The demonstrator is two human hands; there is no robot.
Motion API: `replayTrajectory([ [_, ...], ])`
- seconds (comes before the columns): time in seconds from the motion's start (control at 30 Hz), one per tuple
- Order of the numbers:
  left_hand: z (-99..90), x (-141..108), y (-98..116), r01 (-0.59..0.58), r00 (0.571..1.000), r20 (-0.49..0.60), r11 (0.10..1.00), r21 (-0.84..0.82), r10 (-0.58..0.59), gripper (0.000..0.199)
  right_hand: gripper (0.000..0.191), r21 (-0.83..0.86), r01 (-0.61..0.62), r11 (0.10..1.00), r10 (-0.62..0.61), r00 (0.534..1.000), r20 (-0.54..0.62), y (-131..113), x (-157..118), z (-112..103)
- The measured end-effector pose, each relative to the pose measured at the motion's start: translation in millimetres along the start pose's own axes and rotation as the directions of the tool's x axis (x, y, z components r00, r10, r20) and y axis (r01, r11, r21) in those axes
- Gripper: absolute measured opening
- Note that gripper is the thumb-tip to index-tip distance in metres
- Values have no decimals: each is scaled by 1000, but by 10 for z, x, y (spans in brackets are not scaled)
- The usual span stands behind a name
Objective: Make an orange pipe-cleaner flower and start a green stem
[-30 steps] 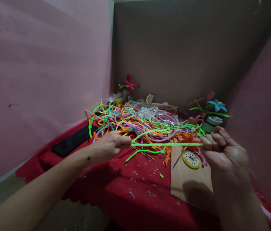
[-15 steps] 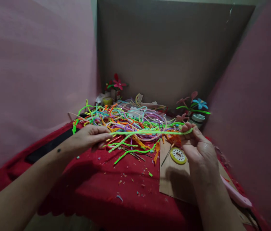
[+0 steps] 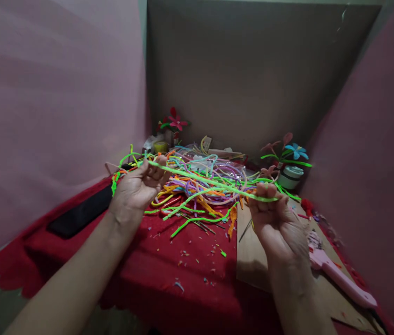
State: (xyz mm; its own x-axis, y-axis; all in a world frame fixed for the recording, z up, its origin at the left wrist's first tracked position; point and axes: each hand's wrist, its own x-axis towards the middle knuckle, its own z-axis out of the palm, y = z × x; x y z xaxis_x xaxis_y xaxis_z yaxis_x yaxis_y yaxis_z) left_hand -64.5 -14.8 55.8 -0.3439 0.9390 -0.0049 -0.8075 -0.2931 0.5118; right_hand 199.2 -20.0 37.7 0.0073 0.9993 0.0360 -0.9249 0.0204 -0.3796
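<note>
A bright green pipe cleaner (image 3: 204,178) is stretched between my hands above the table, sloping down to the right. My left hand (image 3: 137,186) pinches its left end, palm turned up. The other end lies between the thumb and fingers of my right hand (image 3: 276,214), also closed in a pinch. Below and behind it spreads a tangled heap of pipe cleaners (image 3: 225,168) in green, orange, purple, pink and blue. A loose green pipe cleaner (image 3: 197,220) lies at the heap's front edge.
A red cloth (image 3: 169,265) with small scraps covers the table. At left is a dark flat object (image 3: 80,215); at right, a wooden board (image 3: 253,258) and a pink-handled tool (image 3: 343,279). Behind stand a pink flower (image 3: 177,123), a blue flower (image 3: 296,150) and a pale roll (image 3: 290,177).
My left hand has risen and turned palm up, so the green pipe cleaner now slopes instead of lying level. My right hand has dropped slightly and covers the yellow disc seen before.
</note>
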Motion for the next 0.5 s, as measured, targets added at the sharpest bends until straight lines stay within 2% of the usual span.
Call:
replayTrajectory([
  [0.07,62,-31,-7,74,996,47,993,-90,-70,34,13,20,-4,1000,4,999,33,6,-78,4],
  [0.17,92,-45,-9,131,985,129,987,-96,-118,36,20,39,-37,999,34,996,79,-8,-191,25],
  [0.33,64,-4,10,79,982,174,995,-57,-68,35,21,-37,-104,994,107,991,81,-23,-297,38],
  [0.5,74,-16,2,41,990,137,999,-18,-38,34,23,-83,-114,990,118,992,42,-10,-278,-2],
])
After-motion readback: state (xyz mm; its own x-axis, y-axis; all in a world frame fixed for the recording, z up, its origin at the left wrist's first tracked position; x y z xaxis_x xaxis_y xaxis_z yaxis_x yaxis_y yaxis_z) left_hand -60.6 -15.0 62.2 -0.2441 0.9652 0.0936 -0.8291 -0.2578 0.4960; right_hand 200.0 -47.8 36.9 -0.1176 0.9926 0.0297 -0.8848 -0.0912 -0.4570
